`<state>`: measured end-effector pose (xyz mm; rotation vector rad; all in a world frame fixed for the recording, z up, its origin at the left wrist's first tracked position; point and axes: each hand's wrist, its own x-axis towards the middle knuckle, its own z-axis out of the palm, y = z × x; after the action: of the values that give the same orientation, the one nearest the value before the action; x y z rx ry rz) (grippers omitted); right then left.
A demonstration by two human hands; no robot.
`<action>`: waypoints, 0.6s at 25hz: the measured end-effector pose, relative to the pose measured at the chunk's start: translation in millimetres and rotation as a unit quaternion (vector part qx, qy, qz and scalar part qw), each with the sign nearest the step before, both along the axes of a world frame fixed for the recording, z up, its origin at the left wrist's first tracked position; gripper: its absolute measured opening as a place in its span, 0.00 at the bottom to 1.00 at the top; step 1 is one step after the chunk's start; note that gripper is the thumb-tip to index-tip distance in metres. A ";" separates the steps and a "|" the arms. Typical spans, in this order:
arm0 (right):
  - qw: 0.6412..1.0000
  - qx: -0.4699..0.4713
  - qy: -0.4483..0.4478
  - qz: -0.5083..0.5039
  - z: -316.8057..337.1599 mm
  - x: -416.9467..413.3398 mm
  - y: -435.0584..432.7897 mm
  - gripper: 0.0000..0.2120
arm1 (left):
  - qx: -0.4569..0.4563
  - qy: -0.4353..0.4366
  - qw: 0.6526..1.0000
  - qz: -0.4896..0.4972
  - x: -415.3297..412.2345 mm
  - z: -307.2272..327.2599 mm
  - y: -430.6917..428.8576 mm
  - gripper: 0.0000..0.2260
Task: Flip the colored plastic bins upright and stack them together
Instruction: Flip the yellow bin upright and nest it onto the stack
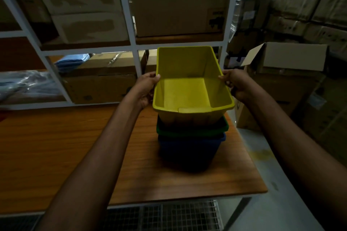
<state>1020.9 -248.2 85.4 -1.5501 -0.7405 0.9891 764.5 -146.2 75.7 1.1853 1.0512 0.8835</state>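
Hands, left (pixel 145 88) and right (pixel 235 85), grip yellow bin (pixel 187 88) atop green bin (pixel 193 131).

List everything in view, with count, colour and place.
yellow bin: 1, yellow, top of stack, base in green bin
green bin: 1, green, nested in blue bin
blue bin: 1, blue, bottom, on table
table: 1, brown, under the stack
rack: 1, white, behind table
boxes: several, brown, on rack and at right
open box: 1, brown, right of table
mesh: 1, grey, below table's near edge
left hand: 1, grips yellow bin's left rim
right hand: 1, grips its right rim
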 end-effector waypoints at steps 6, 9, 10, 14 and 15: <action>0.999 0.017 -0.025 -0.013 4.8 -0.2 4.4 0.16 | 0.026 0.024 0.999 -0.003 -2.5 -3.3 12.5 0.16; 0.999 -0.008 -0.020 -0.023 -8.9 -3.8 7.4 0.16 | 0.004 0.032 0.999 0.003 -0.6 -18.1 11.9 0.15; 0.999 -0.015 -0.017 -0.024 -14.6 -4.4 7.7 0.17 | -0.001 0.036 0.999 0.003 -0.4 -22.8 11.1 0.16; 0.999 -0.022 -0.017 -0.025 -31.3 -1.7 9.9 0.20 | -0.015 0.044 0.999 -0.001 -0.8 -33.5 5.2 0.15; 0.999 -0.022 -0.017 -0.027 -32.3 -1.3 9.3 0.20 | -0.016 0.042 0.999 0.001 -0.5 -34.7 4.0 0.14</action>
<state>1019.7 -238.9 53.1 -1.6193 -0.7016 0.9473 764.1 -142.2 41.0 1.2041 1.1298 0.8212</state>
